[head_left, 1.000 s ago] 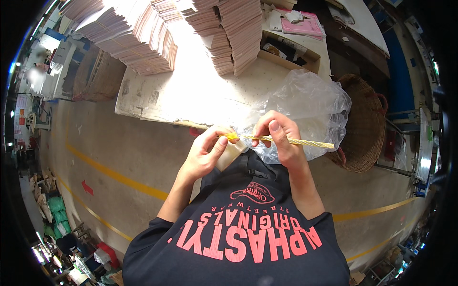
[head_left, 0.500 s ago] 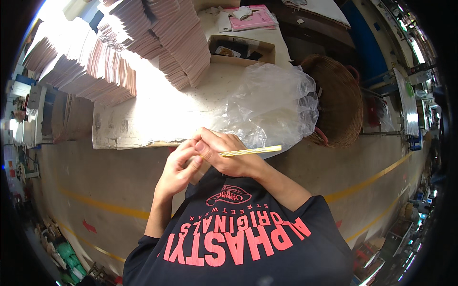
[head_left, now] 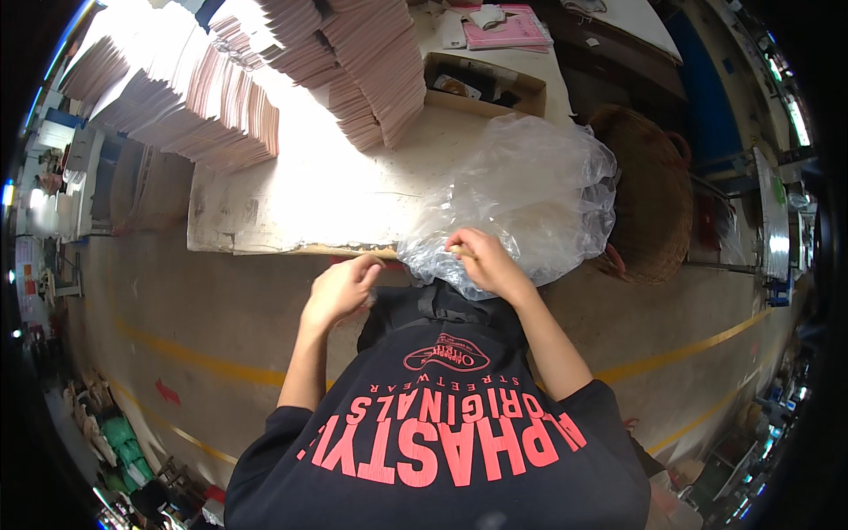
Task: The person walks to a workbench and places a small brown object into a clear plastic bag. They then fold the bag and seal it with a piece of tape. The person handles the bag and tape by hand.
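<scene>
My right hand (head_left: 488, 263) is closed in front of the clear plastic bag (head_left: 530, 190). From its fingers pokes the pale end of a thin stick (head_left: 458, 251); its yellow-and-white striped length, plain half a second ago, is mostly hidden now. My left hand (head_left: 340, 290) is held just off the table's front edge, with its thumb and fingers pinched together. A small greyish patch shows under those fingertips, too unclear to name. The hands are apart, both above my lap.
Tall stacks of pinkish paper sheets (head_left: 375, 75) stand on the worn white table (head_left: 305, 208). Behind the bag sits an open cardboard box (head_left: 530, 87) with small items, and farther back pink papers (head_left: 508, 31). A wicker basket (head_left: 649, 194) stands at the table's right.
My hands, together before, have separated: the right moved to the right over the bag's near edge, the left stayed near the table edge. The striped stick has turned. The view has shifted slightly.
</scene>
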Motion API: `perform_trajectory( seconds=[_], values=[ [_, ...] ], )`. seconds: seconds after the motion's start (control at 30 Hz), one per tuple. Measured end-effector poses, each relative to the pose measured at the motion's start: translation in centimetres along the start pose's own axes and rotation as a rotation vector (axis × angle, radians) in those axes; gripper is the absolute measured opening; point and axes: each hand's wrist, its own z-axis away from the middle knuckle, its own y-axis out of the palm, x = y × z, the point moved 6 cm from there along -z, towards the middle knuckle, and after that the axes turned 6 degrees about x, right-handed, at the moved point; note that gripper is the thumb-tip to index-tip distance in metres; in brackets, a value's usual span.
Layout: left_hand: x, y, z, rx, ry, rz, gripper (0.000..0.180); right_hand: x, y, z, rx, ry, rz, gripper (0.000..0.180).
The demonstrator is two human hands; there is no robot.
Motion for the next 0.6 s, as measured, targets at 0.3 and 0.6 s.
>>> perform_trajectory(
  seconds=[0.3,0.6],
  values=[
    [1.9,7.0,-8.9,0.143,-0.015,0.25,0.042,-3.0,7.1,-2.9,0.145,0.107,0.266,0.024],
    [3.3,9.3,-10.4,0.089,-0.018,0.763,0.04,-1.0,3.6,-4.1,0.131,0.161,0.024,0.037]
  ],
)
